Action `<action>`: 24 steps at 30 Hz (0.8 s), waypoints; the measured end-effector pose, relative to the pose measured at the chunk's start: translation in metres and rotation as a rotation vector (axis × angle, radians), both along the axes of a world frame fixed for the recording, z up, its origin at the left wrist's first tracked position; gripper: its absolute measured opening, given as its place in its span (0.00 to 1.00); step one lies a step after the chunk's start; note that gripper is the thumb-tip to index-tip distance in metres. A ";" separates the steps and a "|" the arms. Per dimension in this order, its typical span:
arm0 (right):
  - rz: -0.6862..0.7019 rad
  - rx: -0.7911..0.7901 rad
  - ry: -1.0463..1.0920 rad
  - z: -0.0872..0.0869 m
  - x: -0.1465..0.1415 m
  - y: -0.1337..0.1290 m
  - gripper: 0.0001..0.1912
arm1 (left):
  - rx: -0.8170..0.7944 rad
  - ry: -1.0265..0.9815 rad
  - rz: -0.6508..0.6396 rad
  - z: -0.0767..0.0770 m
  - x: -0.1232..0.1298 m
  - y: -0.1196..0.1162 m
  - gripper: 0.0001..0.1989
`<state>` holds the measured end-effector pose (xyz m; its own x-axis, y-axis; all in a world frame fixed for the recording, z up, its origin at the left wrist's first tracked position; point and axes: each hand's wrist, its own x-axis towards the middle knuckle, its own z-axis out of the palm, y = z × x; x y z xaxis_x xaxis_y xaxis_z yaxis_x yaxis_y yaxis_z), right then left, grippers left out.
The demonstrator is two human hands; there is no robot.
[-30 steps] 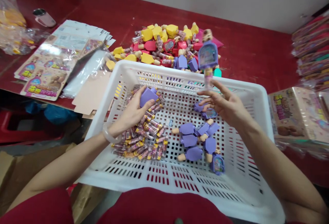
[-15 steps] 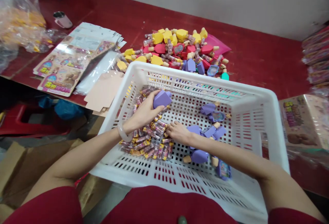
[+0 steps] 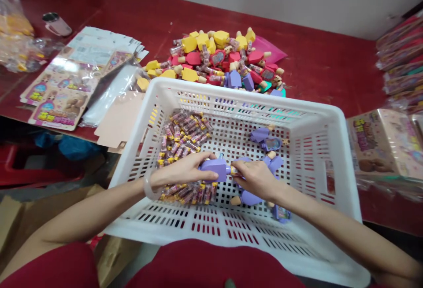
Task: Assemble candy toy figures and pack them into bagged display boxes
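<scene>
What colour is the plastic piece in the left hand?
The plastic piece is lavender purple, clearest in the head view.

Tubes (image 3: 185, 131) in basket (image 3: 244, 92), toy pile (image 3: 214, 61) behind

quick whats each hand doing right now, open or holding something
left hand: closed, holding a purple plastic block
right hand: closed, pinching a small clear yellow-capped tube

Our bare left hand (image 3: 181, 169) and bare right hand (image 3: 256, 180) curl inward close together at lower centre, our left arm (image 3: 99, 208) and right arm (image 3: 333, 230) reaching in from the lower corners.
</scene>
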<state>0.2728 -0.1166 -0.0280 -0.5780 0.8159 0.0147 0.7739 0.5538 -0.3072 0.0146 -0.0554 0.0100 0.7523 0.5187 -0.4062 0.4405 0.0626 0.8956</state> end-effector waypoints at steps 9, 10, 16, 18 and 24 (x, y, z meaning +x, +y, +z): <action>0.152 0.041 -0.161 0.016 -0.006 -0.007 0.10 | -0.345 -0.042 0.056 -0.006 0.007 -0.016 0.24; 0.162 0.024 -0.175 0.018 -0.007 -0.009 0.09 | -0.431 -0.040 0.050 -0.007 0.007 -0.017 0.25; 0.193 0.052 -0.115 0.021 -0.009 -0.019 0.08 | -0.684 -0.014 0.070 -0.011 0.007 -0.024 0.24; 0.195 0.050 -0.100 0.020 -0.009 -0.022 0.08 | -0.719 -0.002 0.061 -0.010 0.007 -0.023 0.22; 0.073 -0.169 -0.168 0.029 -0.013 -0.013 0.03 | -0.310 0.024 0.001 -0.002 0.006 -0.024 0.25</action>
